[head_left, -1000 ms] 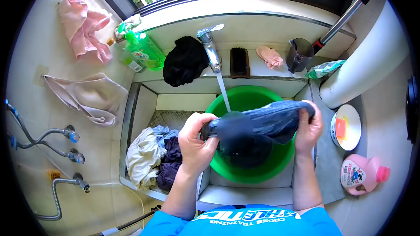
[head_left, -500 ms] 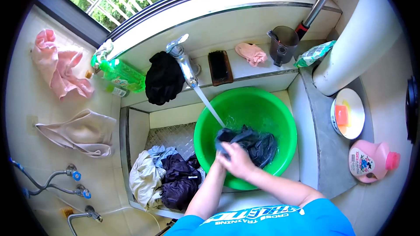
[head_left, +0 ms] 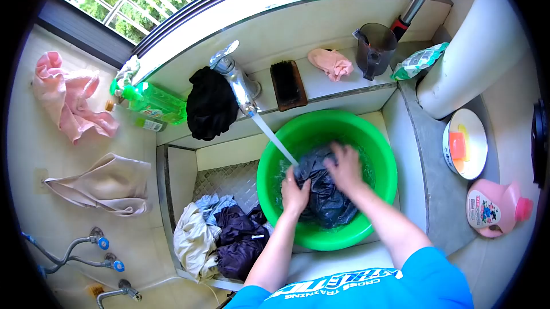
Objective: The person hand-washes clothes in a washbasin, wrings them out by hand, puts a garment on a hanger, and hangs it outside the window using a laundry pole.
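Note:
A dark blue-grey garment (head_left: 329, 194), wet and bunched, lies in water inside a green basin (head_left: 385, 194). My left hand (head_left: 295, 195) is at the garment's left edge, with cloth between its thumb and fingers. Over the upper right part of the cloth, my right hand (head_left: 345, 170) has its fingers apart, somewhat blurred by motion. Water runs from the chrome faucet (head_left: 243, 94) into the basin, close to my left fingertips.
Dark and pale clothes (head_left: 238, 240) are heaped left of the basin. On the ledge sit a black cloth (head_left: 211, 103), a brush (head_left: 288, 85), a pink cloth (head_left: 330, 64) and a dark pitcher (head_left: 375, 51). A soap bowl (head_left: 472, 154) and pink bottle (head_left: 495, 209) stand right.
My hands, close together before, have moved apart, the right one going up and right. The garment is spread wider in the basin. The view has shifted slightly.

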Available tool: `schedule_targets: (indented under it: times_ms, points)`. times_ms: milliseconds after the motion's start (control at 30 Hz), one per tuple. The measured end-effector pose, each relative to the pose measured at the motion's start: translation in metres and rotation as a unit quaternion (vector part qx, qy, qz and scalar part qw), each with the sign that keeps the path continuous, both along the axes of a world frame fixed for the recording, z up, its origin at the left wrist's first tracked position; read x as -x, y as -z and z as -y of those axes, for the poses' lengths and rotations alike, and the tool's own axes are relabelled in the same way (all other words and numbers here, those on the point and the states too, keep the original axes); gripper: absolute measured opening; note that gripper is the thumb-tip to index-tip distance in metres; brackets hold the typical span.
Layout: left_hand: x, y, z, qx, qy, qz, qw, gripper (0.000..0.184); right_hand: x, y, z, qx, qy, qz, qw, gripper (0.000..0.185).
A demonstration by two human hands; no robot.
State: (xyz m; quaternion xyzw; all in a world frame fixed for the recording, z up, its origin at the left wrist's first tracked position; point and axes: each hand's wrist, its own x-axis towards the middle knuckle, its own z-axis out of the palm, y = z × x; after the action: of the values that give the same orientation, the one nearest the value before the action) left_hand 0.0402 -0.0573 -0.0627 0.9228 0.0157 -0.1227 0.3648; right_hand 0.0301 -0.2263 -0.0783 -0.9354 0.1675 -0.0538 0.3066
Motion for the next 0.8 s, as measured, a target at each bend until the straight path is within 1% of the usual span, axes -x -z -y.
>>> schedule_targets:
  times_ms: [33,67,100,167,200,233,267,300,333,367,400,433,467,500,533,567,600,633,667,700,767,800]
  points:
    - [-0.001,-0.003,0.014,-0.130,0.041,-0.029,0.990,0.058,0.008,0.000,-0.017,0.037,-0.046,-0.047,0.997,0.053]
    - [0.007,0.022,0.020,-0.173,0.075,0.024,0.982,0.050,0.012,-0.001,-0.020,0.037,-0.077,-0.081,0.993,0.054]
    - [0.005,0.030,0.025,-0.208,0.102,0.029,0.972,0.048,0.013,-0.001,-0.023,0.034,-0.110,-0.113,0.987,0.055]
    - [-0.001,0.046,0.025,-0.256,0.154,0.031,0.954,0.045,0.002,0.021,-0.010,0.062,-0.108,-0.162,0.979,0.055]
    - [-0.004,0.038,0.031,-0.258,0.134,0.041,0.956,0.040,-0.008,0.030,0.002,0.055,-0.125,-0.156,0.978,0.052]
    - [-0.005,0.040,0.027,-0.174,0.134,0.064,0.973,0.039,-0.019,0.011,0.013,0.097,-0.160,-0.188,0.964,0.048]
    - [-0.011,0.042,0.021,-0.138,0.132,0.005,0.982,0.040,-0.032,0.021,0.016,0.069,-0.149,-0.213,0.963,0.046]
    - [-0.019,0.041,0.017,-0.101,0.131,-0.052,0.985,0.041,-0.042,0.015,0.015,0.041,-0.134,-0.236,0.962,0.044]
    - [-0.023,0.042,0.017,-0.101,0.136,-0.048,0.984,0.041,-0.039,0.009,0.012,0.023,-0.127,-0.193,0.973,0.041]
    - [-0.023,0.043,0.017,0.049,0.055,-0.099,0.992,0.047,-0.032,0.003,0.003,0.004,-0.122,-0.152,0.981,0.038]
    - [-0.021,0.043,0.016,0.197,-0.030,-0.149,0.969,0.054,-0.026,0.005,-0.009,-0.113,-0.112,-0.044,0.986,0.039]
    - [-0.018,0.042,0.013,0.338,-0.115,-0.194,0.914,0.063,-0.020,-0.022,-0.023,-0.209,-0.102,-0.036,0.972,0.034]
    - [-0.016,0.011,0.012,0.352,-0.177,-0.272,0.878,0.065,-0.012,-0.037,-0.037,-0.212,-0.101,-0.047,0.971,0.032]
    - [-0.015,-0.020,0.014,0.362,-0.237,-0.345,0.833,0.068,-0.003,-0.048,-0.050,-0.222,-0.125,-0.031,0.966,0.032]
    - [-0.009,0.003,0.004,0.509,-0.252,-0.319,0.759,0.059,0.006,-0.063,-0.059,-0.215,-0.142,-0.031,0.966,0.032]
    - [-0.004,0.008,-0.001,0.548,-0.267,-0.325,0.723,0.058,0.012,-0.082,-0.065,-0.218,-0.164,-0.071,0.959,0.030]
    - [0.001,0.006,-0.003,0.561,-0.280,-0.336,0.703,0.057,0.016,-0.086,-0.072,-0.213,-0.175,-0.082,0.958,0.027]
    - [0.007,0.004,-0.005,0.564,-0.288,-0.341,0.695,0.056,0.021,-0.084,-0.079,-0.236,-0.153,-0.058,0.958,0.027]
    - [0.013,0.003,-0.007,0.568,-0.293,-0.345,0.687,0.055,0.008,-0.073,-0.090,-0.206,-0.187,-0.196,0.940,0.027]
    - [0.018,0.001,-0.009,0.570,-0.292,-0.349,0.684,0.054,0.001,-0.054,-0.117,-0.093,-0.192,-0.254,0.944,0.027]
    - [0.029,-0.004,-0.003,0.565,-0.281,-0.370,0.681,0.051,-0.011,-0.075,-0.107,-0.001,-0.283,-0.342,0.896,0.030]
    - [0.032,-0.007,-0.003,0.560,-0.278,-0.377,0.683,0.050,-0.014,-0.029,-0.113,0.257,-0.331,-0.381,0.824,0.032]
